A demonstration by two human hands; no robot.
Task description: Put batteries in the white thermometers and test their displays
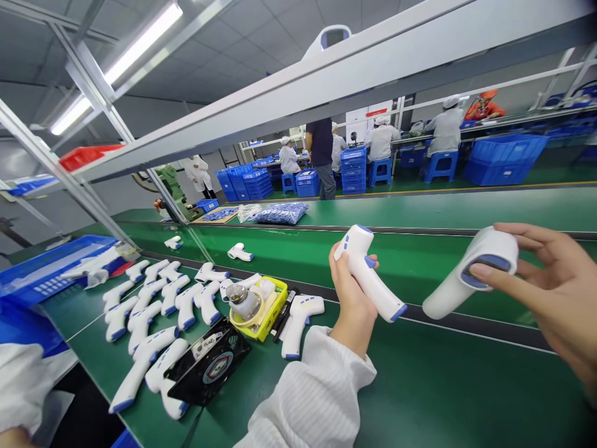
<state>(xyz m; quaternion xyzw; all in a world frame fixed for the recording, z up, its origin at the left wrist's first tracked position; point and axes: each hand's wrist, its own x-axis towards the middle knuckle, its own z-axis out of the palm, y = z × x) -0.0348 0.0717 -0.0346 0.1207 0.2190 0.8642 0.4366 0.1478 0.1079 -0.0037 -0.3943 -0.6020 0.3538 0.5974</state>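
My left hand [351,305] is wrapped round a white-and-blue infrared thermometer [373,280], its blue-tipped handle slanting down to the right. A second infrared thermometer [448,292] is in my right hand [555,286]; the thumb presses on its dark window, and the handle points down to the left. The two thermometers are apart. Left of my sleeve, another thermometer [298,320] lies on the green bench [443,392], beside a black marker [283,316]. Many more thermometers [142,323] lie in rows on the left of the bench.
A yellow tray [278,305] holds a glass jar [243,301] and a roll of tape. In front is a black case [209,367]. Beyond runs a green conveyor [289,249] carrying thermometers. A metal shelf [280,109] crosses overhead. A blue crate [51,274] and a co-worker's sleeve [23,379] are left.
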